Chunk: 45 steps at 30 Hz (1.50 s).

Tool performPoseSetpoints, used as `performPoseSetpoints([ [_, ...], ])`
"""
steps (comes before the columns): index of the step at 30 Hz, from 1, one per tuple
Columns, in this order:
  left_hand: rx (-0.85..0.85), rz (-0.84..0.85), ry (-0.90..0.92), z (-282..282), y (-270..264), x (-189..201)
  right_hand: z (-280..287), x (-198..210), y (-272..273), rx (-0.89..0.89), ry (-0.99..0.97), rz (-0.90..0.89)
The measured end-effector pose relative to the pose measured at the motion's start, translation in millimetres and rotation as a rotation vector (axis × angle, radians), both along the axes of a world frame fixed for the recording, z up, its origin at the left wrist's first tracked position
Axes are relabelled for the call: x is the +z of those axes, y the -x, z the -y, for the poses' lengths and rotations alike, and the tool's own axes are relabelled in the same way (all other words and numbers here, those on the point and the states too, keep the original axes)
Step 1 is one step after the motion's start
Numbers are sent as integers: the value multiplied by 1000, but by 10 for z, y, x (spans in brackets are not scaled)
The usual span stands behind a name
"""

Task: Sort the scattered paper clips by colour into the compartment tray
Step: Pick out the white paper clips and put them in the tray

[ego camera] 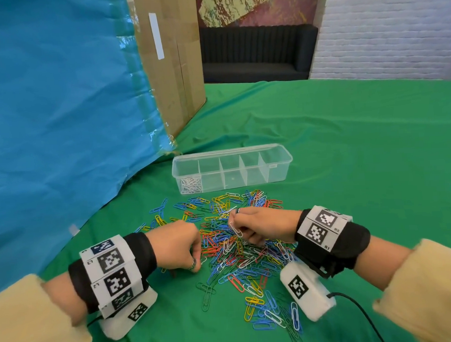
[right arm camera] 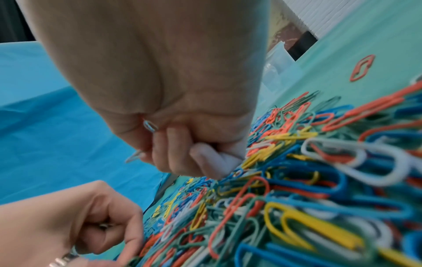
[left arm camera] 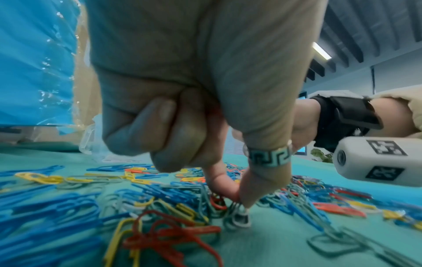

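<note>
Left hand (ego camera: 180, 247) pinches a white clip (left arm camera: 239, 217) off the tabletop (ego camera: 347, 139); right hand (ego camera: 257, 225), at three o'clock, clutches white clips (ego camera: 234, 228). Light, slippery, tangle-prone wire: pinch one loop end.

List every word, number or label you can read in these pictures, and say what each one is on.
"L3" on the left wristband, beside a square marker.
"L2" on the same band, lower down, beside another marker.
"R2" on the right wristband.
"R1" on that band, nearer the arm.
The black-and-white square markers on both bands and on the white wrist camera are patterns, not text.
The compartment tray, cardboard box and its white strip show nothing readable.
</note>
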<state>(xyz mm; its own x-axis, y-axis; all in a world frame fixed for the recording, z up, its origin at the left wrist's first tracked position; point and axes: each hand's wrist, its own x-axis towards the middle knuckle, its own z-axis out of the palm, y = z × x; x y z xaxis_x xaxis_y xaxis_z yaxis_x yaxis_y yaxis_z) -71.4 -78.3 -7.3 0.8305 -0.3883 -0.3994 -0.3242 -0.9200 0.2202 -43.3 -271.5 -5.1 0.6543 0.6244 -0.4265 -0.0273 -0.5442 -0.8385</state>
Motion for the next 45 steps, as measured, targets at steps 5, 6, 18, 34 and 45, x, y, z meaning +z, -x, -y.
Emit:
performPoseSetpoints([
  [5, 95, -69, 135, -119, -93, 82, 24, -10, -25, -81, -3, 72],
  [6, 101, -59, 134, -145, -103, 100, 27, -11, -30, -78, -15, 67],
  [18, -56, 36, -22, 37, -30, 5, 31, -103, -175, -224, -197, -64],
  [34, -41, 53, -76, 9, 20, 42, -191, 49, -160, 397, 486, 598],
  [45, 408, -273, 995, -40, -145, 188, -12, 62, -191, -113, -36, 73],
])
